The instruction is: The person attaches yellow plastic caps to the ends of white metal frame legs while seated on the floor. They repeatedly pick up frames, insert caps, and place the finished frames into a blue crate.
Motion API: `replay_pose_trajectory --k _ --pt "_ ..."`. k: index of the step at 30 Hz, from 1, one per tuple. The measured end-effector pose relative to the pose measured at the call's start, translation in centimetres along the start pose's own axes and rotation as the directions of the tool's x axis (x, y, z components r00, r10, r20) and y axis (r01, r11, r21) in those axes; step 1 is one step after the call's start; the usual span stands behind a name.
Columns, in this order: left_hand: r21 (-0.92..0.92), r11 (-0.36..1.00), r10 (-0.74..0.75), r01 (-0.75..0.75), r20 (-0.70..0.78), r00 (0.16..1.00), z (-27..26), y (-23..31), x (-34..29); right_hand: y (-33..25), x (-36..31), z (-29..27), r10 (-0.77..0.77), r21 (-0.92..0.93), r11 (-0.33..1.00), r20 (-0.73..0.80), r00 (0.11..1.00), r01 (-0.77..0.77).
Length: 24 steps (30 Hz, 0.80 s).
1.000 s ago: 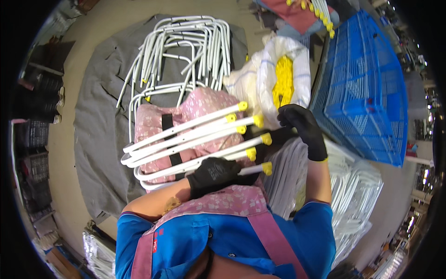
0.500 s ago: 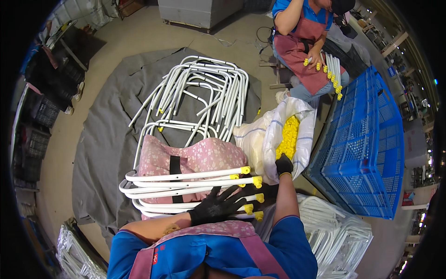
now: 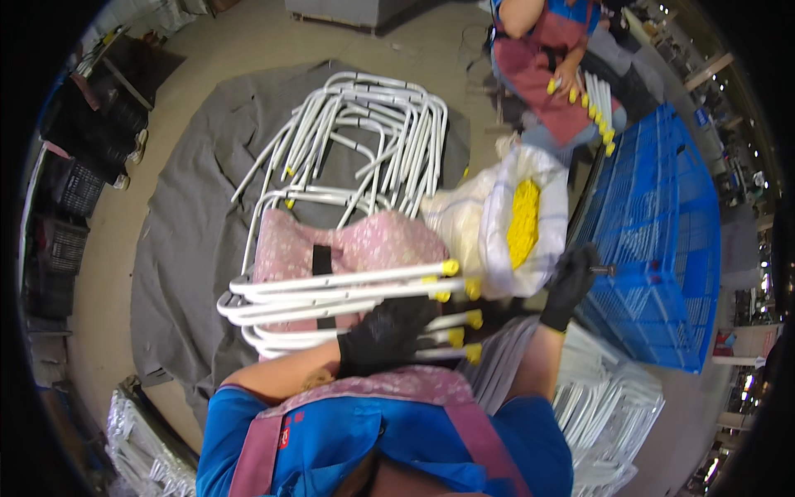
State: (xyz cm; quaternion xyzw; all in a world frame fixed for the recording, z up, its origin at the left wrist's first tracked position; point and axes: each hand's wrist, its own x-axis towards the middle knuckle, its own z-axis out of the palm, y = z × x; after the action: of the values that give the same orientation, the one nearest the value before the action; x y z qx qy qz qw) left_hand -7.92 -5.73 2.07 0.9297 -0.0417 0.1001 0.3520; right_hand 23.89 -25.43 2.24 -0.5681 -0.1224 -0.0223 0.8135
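Several bent white tube frames (image 3: 315, 313) lie across my lap on a pink floral apron (image 3: 352, 240), yellow caps (image 3: 450, 267) on their right-hand ends. My left hand (image 3: 389, 331), in a black glove, lies over the tubes near those ends; its fingers are blurred. My right hand (image 3: 570, 282), also black-gloved, is out to the right between the white sack and the blue crate. It is closed on a short dark rod-like tool (image 3: 602, 270), whose kind I cannot make out. In the open white sack (image 3: 489, 215) lies a heap of yellow caps (image 3: 522, 225).
More white tube frames (image 3: 373, 108) are piled ahead on a grey cloth (image 3: 190, 224). A large blue crate (image 3: 650, 240) stands at the right, with plastic-wrapped tubes (image 3: 609, 406) below it. Beyond the sack, a seated co-worker (image 3: 546, 91) holds white tubes with yellow ends.
My right hand has left the caps in the sack and moved right, now holding a dark tool. My left hand has shifted up on the tubes. The whole view has moved slightly.
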Motion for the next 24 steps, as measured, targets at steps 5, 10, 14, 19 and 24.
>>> replay_pose_trajectory --k 5,10,14,19,24 --pt "0.205 0.974 0.137 -0.101 -0.174 0.975 -4.8 -0.8 -0.7 -4.2 -1.4 0.1 -0.037 0.273 0.962 0.163 0.986 -0.009" --pt "0.394 0.908 -0.017 0.143 -0.307 0.951 -6.2 -0.6 1.3 -7.7 -4.8 4.5 -0.025 0.428 0.890 0.390 0.921 -0.157" --pt "0.313 0.908 -0.260 0.278 -0.101 0.960 -5.8 -0.7 2.8 -10.3 -6.3 8.9 -0.117 0.477 0.844 0.611 0.783 -0.246" --pt "0.157 0.946 -0.266 0.284 -0.126 0.956 -5.3 -1.3 3.2 -11.8 -9.3 12.2 -0.230 0.512 0.857 0.471 0.851 -0.052" --pt "0.059 0.936 -0.345 0.347 -0.040 0.938 -5.2 -2.3 3.9 -11.3 -10.4 13.5 -0.129 0.391 0.915 0.523 0.842 -0.103"
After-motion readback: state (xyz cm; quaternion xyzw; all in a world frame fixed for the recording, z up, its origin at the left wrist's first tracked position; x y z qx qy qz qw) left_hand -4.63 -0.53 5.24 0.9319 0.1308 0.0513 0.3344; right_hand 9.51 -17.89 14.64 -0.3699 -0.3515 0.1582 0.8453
